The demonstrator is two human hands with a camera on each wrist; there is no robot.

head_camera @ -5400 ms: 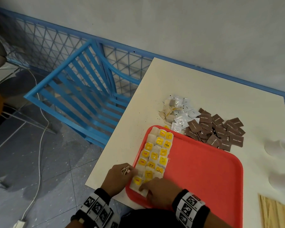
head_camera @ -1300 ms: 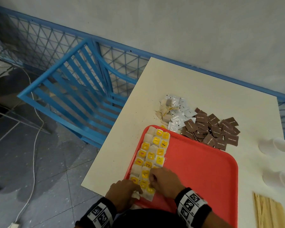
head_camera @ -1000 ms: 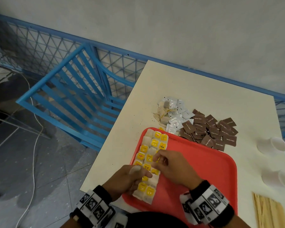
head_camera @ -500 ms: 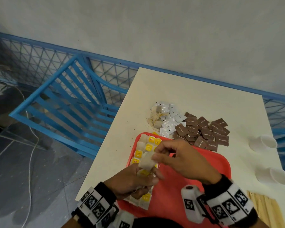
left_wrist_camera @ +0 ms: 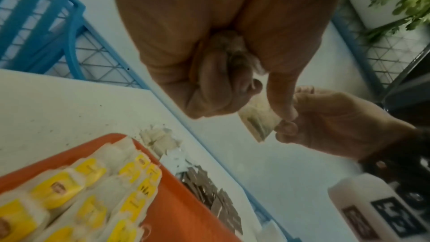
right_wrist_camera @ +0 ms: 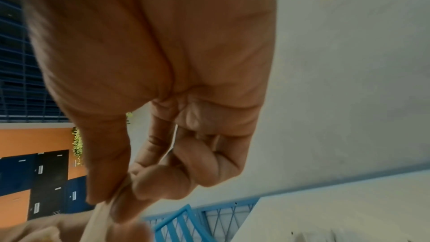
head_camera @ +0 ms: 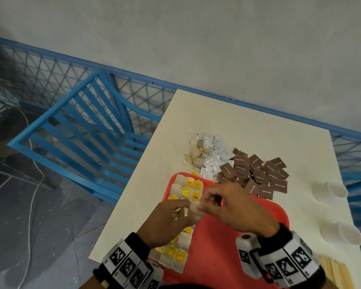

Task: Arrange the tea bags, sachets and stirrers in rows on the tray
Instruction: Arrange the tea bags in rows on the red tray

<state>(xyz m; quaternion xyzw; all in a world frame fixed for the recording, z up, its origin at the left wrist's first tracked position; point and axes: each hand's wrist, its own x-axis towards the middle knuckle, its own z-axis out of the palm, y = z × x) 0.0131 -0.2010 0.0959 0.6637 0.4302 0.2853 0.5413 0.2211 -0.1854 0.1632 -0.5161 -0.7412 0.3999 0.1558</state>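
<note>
A red tray point(head_camera: 217, 247) lies at the table's near edge. Tea bags with yellow tags point(head_camera: 188, 188) lie in rows along its left side, and more of them point(head_camera: 175, 255) show below my wrists. Both hands hover above those rows and share one pale tea bag point(head_camera: 193, 209). My left hand point(head_camera: 181, 211) pinches its left edge, and my right hand point(head_camera: 204, 203) pinches its right edge. In the left wrist view the tea bag point(left_wrist_camera: 258, 120) sits between my left thumb and the right hand point(left_wrist_camera: 325, 117). In the right wrist view, thumb and forefinger pinch the tea bag point(right_wrist_camera: 100, 218).
Beyond the tray lie loose tea bags point(head_camera: 194, 155), white sachets point(head_camera: 213, 161) and a pile of brown sachets point(head_camera: 258, 176). Two white cups point(head_camera: 331, 190) point(head_camera: 346, 232) stand at the right edge, wooden stirrers point(head_camera: 333, 272) near right. A blue chair point(head_camera: 81, 138) stands left of the table point(head_camera: 238, 126).
Both hands have risen off the near end of the tea bag rows, taking one tea bag up. They now hold it between them above the tray's left side.
</note>
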